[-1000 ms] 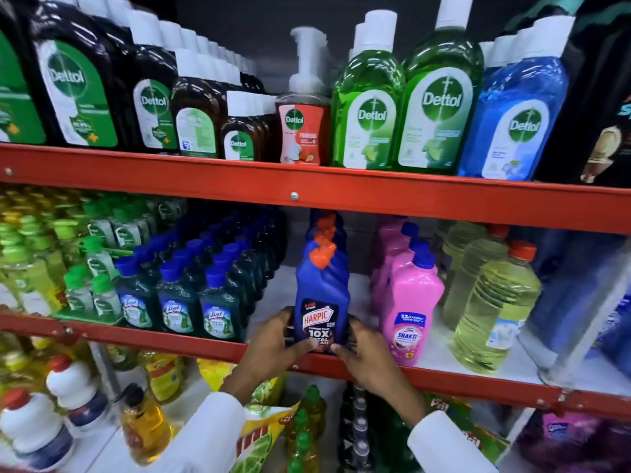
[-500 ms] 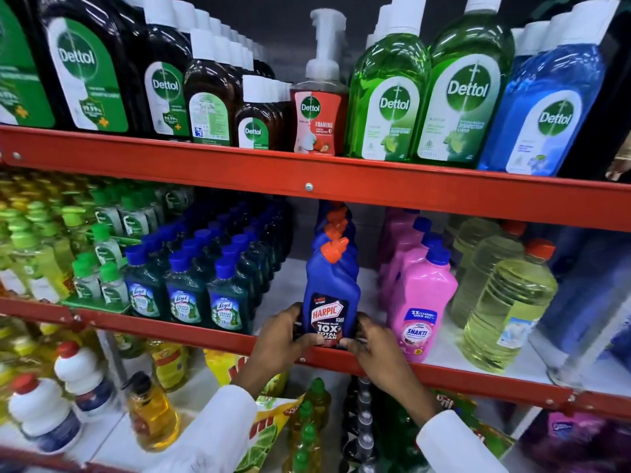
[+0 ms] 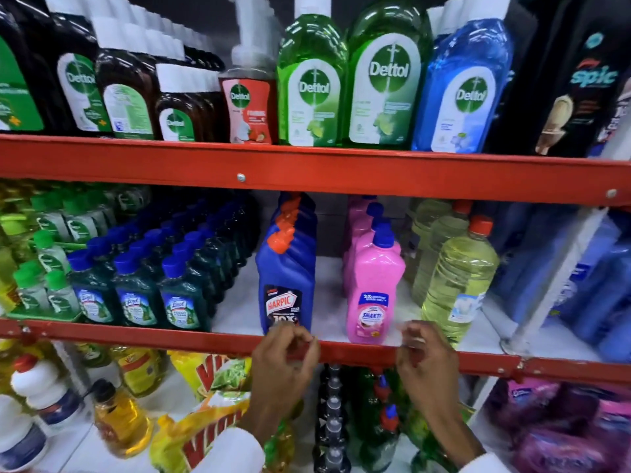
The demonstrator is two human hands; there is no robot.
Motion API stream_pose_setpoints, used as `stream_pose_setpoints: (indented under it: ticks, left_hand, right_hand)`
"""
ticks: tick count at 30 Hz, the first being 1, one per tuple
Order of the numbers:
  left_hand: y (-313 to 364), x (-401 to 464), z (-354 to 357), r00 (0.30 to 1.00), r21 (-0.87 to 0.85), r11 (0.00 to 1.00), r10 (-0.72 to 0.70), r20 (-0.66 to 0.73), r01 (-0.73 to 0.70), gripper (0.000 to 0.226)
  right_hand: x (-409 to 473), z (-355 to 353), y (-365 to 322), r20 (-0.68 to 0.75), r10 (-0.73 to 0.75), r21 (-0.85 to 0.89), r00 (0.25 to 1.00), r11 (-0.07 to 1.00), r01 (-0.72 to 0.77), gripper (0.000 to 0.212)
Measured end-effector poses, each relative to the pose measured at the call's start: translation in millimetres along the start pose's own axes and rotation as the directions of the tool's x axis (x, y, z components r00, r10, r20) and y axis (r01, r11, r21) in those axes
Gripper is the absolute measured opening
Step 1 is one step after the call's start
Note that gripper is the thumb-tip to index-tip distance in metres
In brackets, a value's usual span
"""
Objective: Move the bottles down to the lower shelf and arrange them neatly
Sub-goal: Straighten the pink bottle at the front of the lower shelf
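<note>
Both hands hang loosely curled in front of the red metal front rail of the middle shelf [image 3: 170,336], and neither grips a bottle. Left hand [image 3: 285,356] has its fingers bent inward toward the palm, fingertips just at the rail and right below the front blue plastic Harpic bottle with the orange cap [image 3: 286,285]; whether a fingertip touches the label's lower edge is too blurred to tell. Right hand [image 3: 426,356] is half open, fingers curled, hovering just before the rail between the pink plastic Shakti bottle with the blue cap [image 3: 374,291] and the pale yellow ribbed bottle with the red cap [image 3: 459,285], touching neither as far as can be seen.

The Harpic bottle stands upright at the shelf's front edge, label facing out, heading a single file of the same bottles that runs toward the back. It appears set down and let go, so the step in hand looks like squaring off this row.

To do that well, I would judge the front bottle should sit flush with the rail, in line with the pink row just beside it on the right and the 3 dark green bottles with blue caps [image 3: 136,295] near its left. A light push at the base, not the neck, keeps so tall and narrow a bottle from tipping into its neighbours.

Above, on the upper shelf, green and blue Dettol bottles with white caps [image 3: 384,80] stand in a row.
</note>
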State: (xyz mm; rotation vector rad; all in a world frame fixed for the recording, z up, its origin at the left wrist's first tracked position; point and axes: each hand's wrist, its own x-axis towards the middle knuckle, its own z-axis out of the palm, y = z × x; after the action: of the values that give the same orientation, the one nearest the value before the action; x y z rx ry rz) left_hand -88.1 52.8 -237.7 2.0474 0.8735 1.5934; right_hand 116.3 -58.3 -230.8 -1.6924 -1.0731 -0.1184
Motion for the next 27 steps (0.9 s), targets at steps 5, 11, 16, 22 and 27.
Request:
stream_pose_setpoints:
  ticks: [5, 11, 16, 22, 27]
  left_hand:
    - [22.8, 11.5, 47.6, 0.951, -0.025, 0.995, -0.088, 0.295, 0.099, 0.035]
    - [19.2, 32.1, 64.2, 0.907, 0.098, 0.986, -0.164, 0.388, 0.136, 0.042]
    - [18.8, 30.4, 68.5, 0.917, 0.111, 0.981, -0.186, 0.354, 0.157, 0.039]
    - [21.3, 29.3, 71.1, 0.888, 0.098, 0.967, -0.254, 0.384, 0.235, 0.041]
    - [23.3, 28.9, 70.1, 0.872, 0.059, 0.958, -0.279, 0.402, 0.280, 0.047]
  right_hand:
    - [31.6, -1.2, 13.7, 0.309, -0.012, -0.058, 0.951, 0.998, 0.031, 0.050]
    - [41.6, 1.7, 16.2, 0.392, -0.075, 0.007, 0.917, 0.997, 0.078, 0.046]
    - [40.2, -0.2, 19.4, 0.354, -0.089, 0.002, 0.931, 0.996, 0.095, 0.041]
    - [40.2, -1.1, 23.4, 0.353, -0.078, -0.019, 0.932, 0.996, 0.090, 0.036]
    - [38.7, -3.1, 22.7, 0.343, -0.101, -0.012, 0.934, 0.994, 0.112, 0.039]
